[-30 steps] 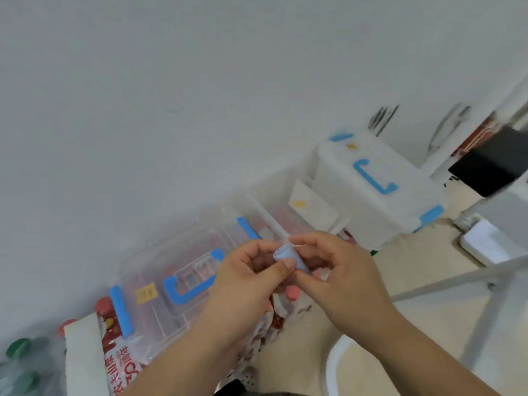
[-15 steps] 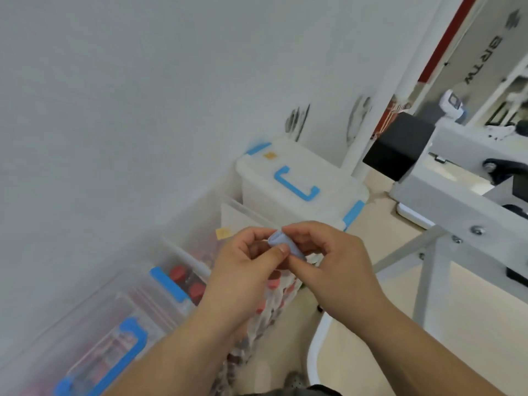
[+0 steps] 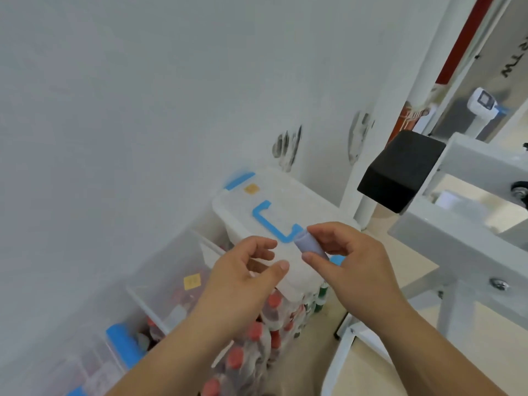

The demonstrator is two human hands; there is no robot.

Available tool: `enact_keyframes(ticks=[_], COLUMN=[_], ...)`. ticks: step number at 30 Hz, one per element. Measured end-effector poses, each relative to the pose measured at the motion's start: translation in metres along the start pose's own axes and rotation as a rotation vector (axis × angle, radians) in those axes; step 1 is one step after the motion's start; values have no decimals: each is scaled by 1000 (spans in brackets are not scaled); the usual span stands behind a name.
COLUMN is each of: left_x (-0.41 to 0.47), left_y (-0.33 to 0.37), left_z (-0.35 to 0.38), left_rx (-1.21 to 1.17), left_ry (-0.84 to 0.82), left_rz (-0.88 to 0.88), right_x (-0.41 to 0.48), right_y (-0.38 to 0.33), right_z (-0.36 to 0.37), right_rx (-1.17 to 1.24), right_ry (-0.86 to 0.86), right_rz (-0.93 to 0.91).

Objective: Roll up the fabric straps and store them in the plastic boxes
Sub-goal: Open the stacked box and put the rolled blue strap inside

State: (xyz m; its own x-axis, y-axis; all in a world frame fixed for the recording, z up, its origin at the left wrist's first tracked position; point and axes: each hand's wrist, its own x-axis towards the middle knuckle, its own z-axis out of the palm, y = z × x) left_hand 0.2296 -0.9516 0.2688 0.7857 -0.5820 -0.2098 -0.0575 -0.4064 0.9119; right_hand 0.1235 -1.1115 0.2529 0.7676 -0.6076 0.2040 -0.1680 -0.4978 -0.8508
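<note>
A small blue-lilac rolled fabric strap is pinched between the thumb and fingers of my right hand. My left hand hovers just left of it, fingers curled and apart, holding nothing. Behind and below both hands stands a white plastic box with a closed lid, a blue handle and blue clips. To its left a clear plastic box with a yellow sticker stands against the wall, its lid off.
Shrink-wrapped bottles with red caps lie on the floor below my hands. A white metal frame with a black block stands at the right. A white wall fills the left and top. More clear boxes with blue clips sit lower left.
My left hand has let go of the rolled strap and drawn back to the left. My right hand now holds the roll alone. The view has swung right and toward the white box.
</note>
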Motion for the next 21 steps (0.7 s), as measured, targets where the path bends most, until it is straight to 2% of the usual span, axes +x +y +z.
enact_keyframes(ticks=[4, 10, 14, 18, 21], left_x=[20, 42, 51, 62, 65], left_y=[1, -1, -7, -15, -22], left_z=[6, 44, 60, 55, 49], left_rx=[197, 580, 920, 964, 938], left_ry=[-46, -205, -281, -303, -252], left_rz=[130, 419, 545, 601, 620], right_x=[7, 5, 2, -1, 0], right_y=[9, 31, 43, 50, 57], right_z=[-4, -22, -20, -13, -18], right_rx=[-58, -61, -15, -48, -31], right_ry=[35, 94, 50, -48, -125], right_rz=[44, 164, 223, 179, 183])
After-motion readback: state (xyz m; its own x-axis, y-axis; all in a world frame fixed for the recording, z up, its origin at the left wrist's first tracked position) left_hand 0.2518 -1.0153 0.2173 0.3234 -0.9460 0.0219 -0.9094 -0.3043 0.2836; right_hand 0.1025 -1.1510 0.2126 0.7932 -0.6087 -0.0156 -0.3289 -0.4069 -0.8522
